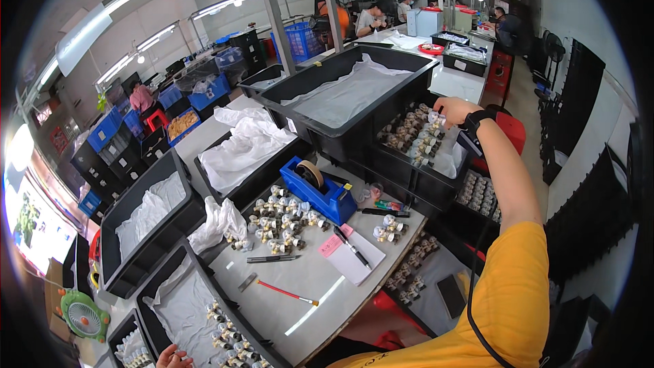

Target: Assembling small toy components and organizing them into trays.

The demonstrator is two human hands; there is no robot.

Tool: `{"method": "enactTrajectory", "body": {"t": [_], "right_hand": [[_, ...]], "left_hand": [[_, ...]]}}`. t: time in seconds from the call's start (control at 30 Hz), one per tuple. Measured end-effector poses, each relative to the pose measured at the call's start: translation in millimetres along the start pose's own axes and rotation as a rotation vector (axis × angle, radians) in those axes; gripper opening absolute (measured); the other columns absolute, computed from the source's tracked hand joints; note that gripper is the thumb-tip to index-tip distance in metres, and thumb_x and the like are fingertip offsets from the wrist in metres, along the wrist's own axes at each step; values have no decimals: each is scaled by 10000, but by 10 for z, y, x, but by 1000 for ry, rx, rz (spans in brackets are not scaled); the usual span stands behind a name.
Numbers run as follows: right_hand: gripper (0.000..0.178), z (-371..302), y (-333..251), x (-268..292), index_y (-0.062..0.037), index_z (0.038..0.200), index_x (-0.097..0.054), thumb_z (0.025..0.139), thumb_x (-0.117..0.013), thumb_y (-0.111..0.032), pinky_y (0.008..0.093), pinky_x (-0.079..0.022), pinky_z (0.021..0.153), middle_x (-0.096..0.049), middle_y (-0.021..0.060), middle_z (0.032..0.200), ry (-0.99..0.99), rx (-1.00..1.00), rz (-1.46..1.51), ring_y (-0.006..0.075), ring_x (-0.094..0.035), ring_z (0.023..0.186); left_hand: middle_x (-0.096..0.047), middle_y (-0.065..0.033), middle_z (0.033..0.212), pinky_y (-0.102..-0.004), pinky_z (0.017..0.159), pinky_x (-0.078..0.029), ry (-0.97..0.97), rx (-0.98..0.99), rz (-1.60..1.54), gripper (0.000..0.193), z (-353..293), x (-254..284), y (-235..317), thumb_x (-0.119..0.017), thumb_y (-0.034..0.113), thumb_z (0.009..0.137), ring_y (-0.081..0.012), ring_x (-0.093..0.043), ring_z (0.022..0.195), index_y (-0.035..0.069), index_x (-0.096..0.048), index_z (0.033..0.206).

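My right hand point(458, 112) reaches into a black tray point(436, 181) at the right, which holds rows of small painted figurines point(412, 133). Its fingers curl closed over the row's end; a pale figurine lies right at the fingertips, and whether it is gripped cannot be told. At the lower left edge my left hand point(174, 357) is partly cut off, fingers loosely bent and apart, nothing seen in them. It is beside a paper-lined black tray point(176, 300) with more figurines point(231, 341) along its right side. A loose cluster of figurines point(279, 221) stands on the table between.
A blue tape dispenser point(317, 191), a notepad point(354, 259) with a pen, a craft knife point(272, 259) and a red brush point(286, 293) lie on the table. A large black bin point(347, 123) rises behind. A phone point(451, 296) lies in a lower tray. People work farther back.
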State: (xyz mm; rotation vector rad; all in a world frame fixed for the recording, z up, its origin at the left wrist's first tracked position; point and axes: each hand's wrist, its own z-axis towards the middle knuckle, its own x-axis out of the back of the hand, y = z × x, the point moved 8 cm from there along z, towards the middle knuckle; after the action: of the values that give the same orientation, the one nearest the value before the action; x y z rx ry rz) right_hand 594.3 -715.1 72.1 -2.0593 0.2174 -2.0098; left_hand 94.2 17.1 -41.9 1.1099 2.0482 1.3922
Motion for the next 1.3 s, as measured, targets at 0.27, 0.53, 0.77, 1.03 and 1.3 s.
{"method": "enactTrajectory", "body": {"t": [0.27, 0.53, 0.77, 1.03, 1.3], "right_hand": [[540, 286, 256, -116, -47, 1145, -546, 629, -701, -50, 337, -492, 643, -652, 100, 865, -47, -156, -110, 212, -626, 709], [170, 535, 411, -253, 27, 768, -672, 625, -698, -61, 366, -513, 645, -665, 150, 740, -70, -214, -295, 244, -663, 701], [181, 595, 474, -360, 3, 749, -650, 592, -713, -62, 346, -513, 563, -654, 135, 685, -174, -135, -478, 242, -654, 631], [534, 642, 394, -403, -48, 1027, -629, 520, -784, -112, 358, -516, 718, -672, 121, 899, -195, -139, -402, 237, -653, 796], [365, 524, -130, 410, 0, 1025, -539, 733, -674, -172, 276, -435, 468, -573, 60, 736, 54, 133, 26, 105, -550, 559]], "left_hand": [[-540, -139, 1184, -349, 843, -474, -139, 6, 41, 446, 33, -311, 5, -572, 163, 897, -259, -568, 1023, 44, -420, 1298], [-537, -143, 1193, -369, 859, -453, -107, -1, 105, 424, 54, -440, 30, -530, 171, 918, -257, -569, 1022, 37, -409, 1301], [-538, -137, 1200, -359, 864, -453, -114, 27, 109, 408, 15, -393, -80, -534, 170, 915, -250, -571, 1024, 42, -416, 1284], [-543, -131, 1193, -342, 866, -454, -74, 21, 117, 433, -152, -376, -106, -541, 179, 911, -233, -570, 1012, 24, -411, 1293], [-591, -70, 1077, -255, 792, -468, -198, -95, 155, 401, -123, -520, 226, -564, 214, 894, -144, -600, 930, 38, -470, 1241]]}}
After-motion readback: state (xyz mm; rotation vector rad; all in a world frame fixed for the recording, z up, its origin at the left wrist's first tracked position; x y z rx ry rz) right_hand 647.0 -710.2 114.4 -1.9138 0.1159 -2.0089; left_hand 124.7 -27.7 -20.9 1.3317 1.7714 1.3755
